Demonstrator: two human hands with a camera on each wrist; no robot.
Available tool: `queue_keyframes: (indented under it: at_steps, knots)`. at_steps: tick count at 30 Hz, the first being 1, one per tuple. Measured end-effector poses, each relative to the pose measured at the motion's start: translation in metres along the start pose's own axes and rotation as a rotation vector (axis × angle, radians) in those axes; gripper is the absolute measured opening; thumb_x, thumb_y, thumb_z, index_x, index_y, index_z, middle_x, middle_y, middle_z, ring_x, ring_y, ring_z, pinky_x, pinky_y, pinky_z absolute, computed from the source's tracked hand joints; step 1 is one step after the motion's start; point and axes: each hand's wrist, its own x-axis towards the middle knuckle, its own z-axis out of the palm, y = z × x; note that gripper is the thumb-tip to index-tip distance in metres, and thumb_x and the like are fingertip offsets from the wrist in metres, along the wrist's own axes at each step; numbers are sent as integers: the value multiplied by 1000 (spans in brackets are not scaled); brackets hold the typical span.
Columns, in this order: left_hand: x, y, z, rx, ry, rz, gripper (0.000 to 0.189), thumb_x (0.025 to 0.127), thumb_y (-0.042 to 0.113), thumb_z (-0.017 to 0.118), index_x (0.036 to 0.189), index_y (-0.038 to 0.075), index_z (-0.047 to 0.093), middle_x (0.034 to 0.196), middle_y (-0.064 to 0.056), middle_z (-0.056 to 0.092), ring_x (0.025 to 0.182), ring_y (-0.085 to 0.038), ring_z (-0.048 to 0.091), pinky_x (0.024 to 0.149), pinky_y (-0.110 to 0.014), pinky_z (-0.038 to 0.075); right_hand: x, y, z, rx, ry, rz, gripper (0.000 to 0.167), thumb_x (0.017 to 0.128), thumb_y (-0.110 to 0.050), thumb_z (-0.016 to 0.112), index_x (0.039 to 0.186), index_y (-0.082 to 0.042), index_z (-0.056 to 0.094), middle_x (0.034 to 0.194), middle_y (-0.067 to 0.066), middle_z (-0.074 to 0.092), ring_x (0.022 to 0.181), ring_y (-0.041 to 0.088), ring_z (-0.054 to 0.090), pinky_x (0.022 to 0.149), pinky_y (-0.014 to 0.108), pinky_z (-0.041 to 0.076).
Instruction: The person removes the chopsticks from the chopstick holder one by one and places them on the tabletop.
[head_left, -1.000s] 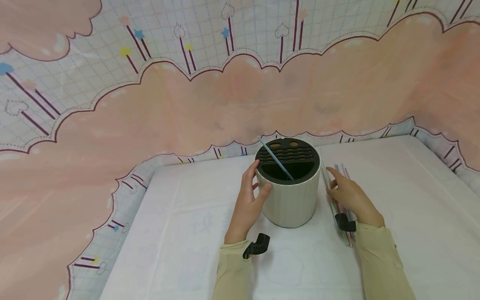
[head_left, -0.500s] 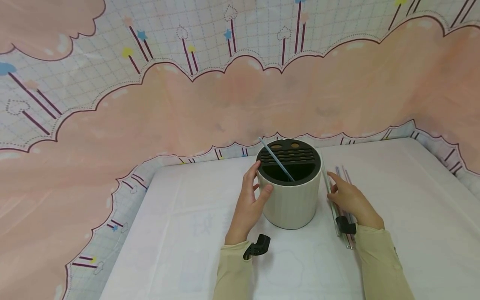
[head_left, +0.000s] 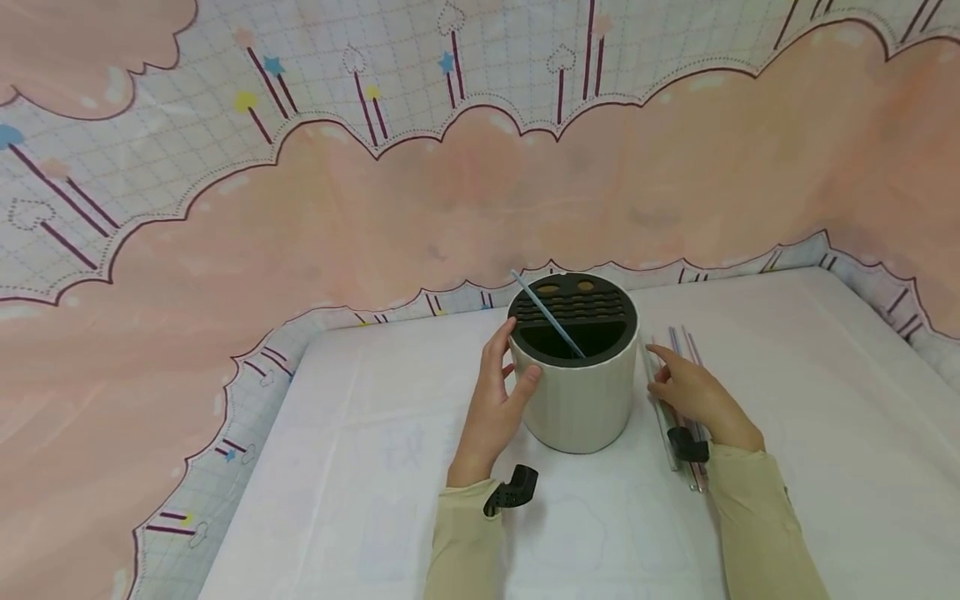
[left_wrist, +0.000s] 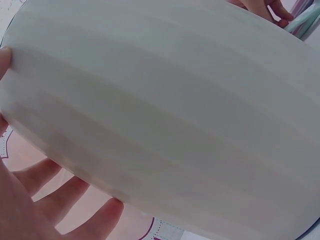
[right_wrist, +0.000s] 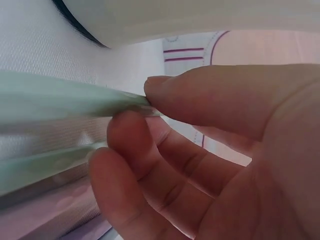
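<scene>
A cream, faintly ribbed round holder with a black slotted top stands upright on the table. One pale blue stick leans in its large front opening. My left hand grips the holder's left side, thumb in front and the other fingers spread round the wall, as the left wrist view also shows. Right of the holder, my right hand pinches a pale green stick between its fingertips. Under that hand lies a bundle of several thin pastel sticks, partly hidden by it.
White cloth covers the table. Behind it hangs a peach and white patterned backdrop, its scalloped border running along the table's back and left edges. A black wrist camera sits on the left sleeve, another camera on the right.
The near end of the green stick now shows apart from the bundle, on its left side. My left hand keeps its hold on the holder, and the blue stick stays inside.
</scene>
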Motion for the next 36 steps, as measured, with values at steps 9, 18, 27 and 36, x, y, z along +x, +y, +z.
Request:
queue_keyframes:
  at_steps: [9,18,27,36]
  knots:
    - [-8,34,-5,-36,-6,-21,60,92,32,48,142,25,17,146,6,16,130,-21,22,99,-46,30,6,-5,9,8,-23,-48,48,87,-9,50,132,-2,36,88,9,53,68,19,49,54,30,41]
    - [-2,0,3,-28,2,-10,62,90,38,50,140,38,15,145,14,14,130,-16,21,99,-44,31,9,-6,16,-25,-24,-10,45,87,-13,50,130,-4,40,90,9,54,74,22,49,59,31,40]
    - [-1,-4,5,-9,1,20,60,88,49,47,139,43,15,143,18,15,130,-12,22,97,-42,34,0,-15,7,32,201,-89,38,93,-19,44,129,-6,42,96,12,57,74,21,56,61,32,45]
    - [-3,-4,3,-2,6,22,61,87,50,46,139,43,14,144,17,15,130,-12,21,97,-44,34,-11,-43,1,177,640,-242,32,94,-27,45,118,-9,55,100,6,59,86,17,55,73,25,45]
